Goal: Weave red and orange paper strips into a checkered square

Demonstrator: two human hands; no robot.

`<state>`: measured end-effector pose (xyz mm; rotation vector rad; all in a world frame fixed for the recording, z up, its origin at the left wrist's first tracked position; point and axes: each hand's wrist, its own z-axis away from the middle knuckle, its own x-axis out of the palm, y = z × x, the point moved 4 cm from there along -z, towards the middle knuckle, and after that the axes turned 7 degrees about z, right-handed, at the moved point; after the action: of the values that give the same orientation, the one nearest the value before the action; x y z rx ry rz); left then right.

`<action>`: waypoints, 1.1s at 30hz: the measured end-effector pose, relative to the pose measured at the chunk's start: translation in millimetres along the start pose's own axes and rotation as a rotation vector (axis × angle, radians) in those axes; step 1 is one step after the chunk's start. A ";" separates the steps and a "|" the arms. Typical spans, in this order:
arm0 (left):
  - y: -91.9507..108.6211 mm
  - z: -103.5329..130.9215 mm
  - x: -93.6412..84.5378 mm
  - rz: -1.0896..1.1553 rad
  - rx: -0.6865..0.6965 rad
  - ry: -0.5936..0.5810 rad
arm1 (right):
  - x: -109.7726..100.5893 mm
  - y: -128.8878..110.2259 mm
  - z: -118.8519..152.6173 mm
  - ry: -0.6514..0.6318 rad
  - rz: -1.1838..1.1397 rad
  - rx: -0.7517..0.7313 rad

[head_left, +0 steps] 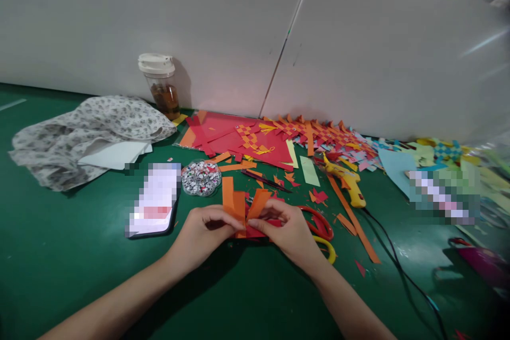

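The left hand and the right hand meet at one small piece of orange and red paper strips, each pinching it between thumb and fingers, with orange ends standing up out of the grip. Just right of the grip, partly behind the right hand, show a red handle loop and a yellow handle loop. Left of the grip lies a phone; just beyond it, nearer the grip, sits a clear round case of small black-and-white pieces. Further right are a long orange strip and a yellow glue gun. Beyond the grip lie red sheets and woven red-and-orange paperwork; far left of it, a lidded cup stands behind a patterned cloth.
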<state>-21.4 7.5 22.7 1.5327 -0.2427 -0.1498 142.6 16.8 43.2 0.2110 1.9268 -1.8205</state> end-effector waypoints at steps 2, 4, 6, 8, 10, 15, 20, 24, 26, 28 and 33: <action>0.4 -0.6 0.5 0.029 -0.004 -0.023 | 0.6 1.7 -0.3 -0.006 0.004 0.006; 0.5 -1.0 0.6 0.011 -0.017 -0.037 | 0.3 4.2 -0.3 0.004 0.010 0.008; 0.0 -1.0 -0.1 -0.027 -0.034 -0.031 | -0.2 6.3 -0.1 0.020 0.013 0.002; -0.8 -0.7 -0.7 -0.048 -0.046 -0.018 | -0.7 7.2 0.1 0.034 0.019 -0.001; -1.2 -0.2 -0.5 -0.050 -0.051 -0.007 | -0.6 7.1 0.3 0.033 0.024 0.004; -1.2 0.1 3.1 -0.006 -0.055 -0.017 | 0.0 7.0 0.7 0.022 0.019 0.028; -1.0 0.5 4.0 -0.056 -0.034 -0.035 | -1.5 9.0 0.4 0.057 0.026 0.033; -2.1 0.9 3.2 -0.096 -0.029 -0.041 | -3.0 11.9 -1.1 0.093 0.018 0.040; -2.8 0.7 3.0 -0.095 -0.019 -0.047 | -2.3 13.7 -1.9 0.086 -0.021 0.061; -3.5 0.6 3.2 -0.090 -0.012 -0.055 | -1.5 14.7 -2.4 0.076 -0.052 0.086; -2.5 0.9 4.0 -0.113 -0.019 -0.048 | -0.7 12.2 -2.6 0.057 -0.076 0.105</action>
<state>-17.7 5.5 20.5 1.5259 -0.1920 -0.2773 147.9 20.7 32.6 0.2291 1.9031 -1.9872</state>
